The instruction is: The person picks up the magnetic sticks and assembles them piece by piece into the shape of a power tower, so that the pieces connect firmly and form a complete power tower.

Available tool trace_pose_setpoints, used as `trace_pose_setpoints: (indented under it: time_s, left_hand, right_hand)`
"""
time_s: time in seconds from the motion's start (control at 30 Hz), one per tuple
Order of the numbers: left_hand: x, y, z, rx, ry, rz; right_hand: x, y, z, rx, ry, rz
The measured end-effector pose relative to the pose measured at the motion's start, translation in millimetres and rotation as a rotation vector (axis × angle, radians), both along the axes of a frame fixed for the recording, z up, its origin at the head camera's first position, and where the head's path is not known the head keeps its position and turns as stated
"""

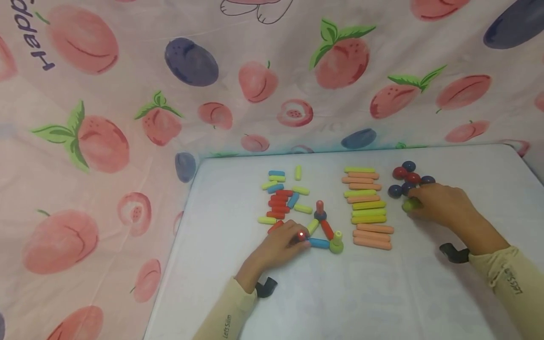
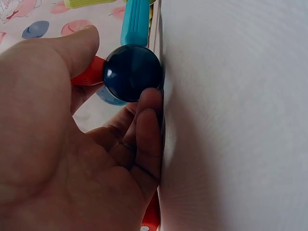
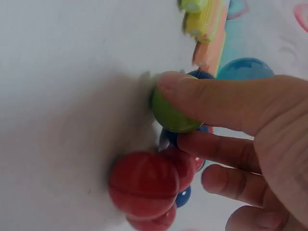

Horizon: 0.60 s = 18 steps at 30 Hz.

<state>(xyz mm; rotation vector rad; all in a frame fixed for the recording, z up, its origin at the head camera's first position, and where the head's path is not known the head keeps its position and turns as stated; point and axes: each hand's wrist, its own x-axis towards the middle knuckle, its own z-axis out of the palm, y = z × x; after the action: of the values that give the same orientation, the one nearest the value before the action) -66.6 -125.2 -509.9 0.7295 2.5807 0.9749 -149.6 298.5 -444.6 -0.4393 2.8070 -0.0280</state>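
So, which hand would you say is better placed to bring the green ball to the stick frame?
Probably the right hand: it pinches the green ball, while the left hand holds a dark blue ball in the stick frame.

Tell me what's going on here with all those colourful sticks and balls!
Someone's left hand holds a dark blue ball at one corner of a small triangle made of sticks and balls. Their right hand pinches a green ball beside a group of red and blue balls. Short sticks and longer sticks lie loose on the white table.
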Motion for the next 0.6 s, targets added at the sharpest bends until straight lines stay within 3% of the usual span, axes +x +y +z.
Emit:
trace_pose_setpoints:
  time_s: [0.2, 0.43, 0.6]
  left_hand:
    - [0.3, -1.3, 0.2, 0.004, 0.001, 0.002]
    - [-0.6, -2.4, -2.5, 0.011, 0.016, -0.008]
    - [-1.4, -1.6, -3.7, 0.019, 0.029, -0.016]
  right_hand:
    - [-0.7, -35, 12.7, -0.19, 0.065, 0.029]
    - [-7.4, -108, 18.0, -0.622, 0.061, 0.112]
    - [-12.4, -146, 14.2, -0.742, 0.033, 0.192]
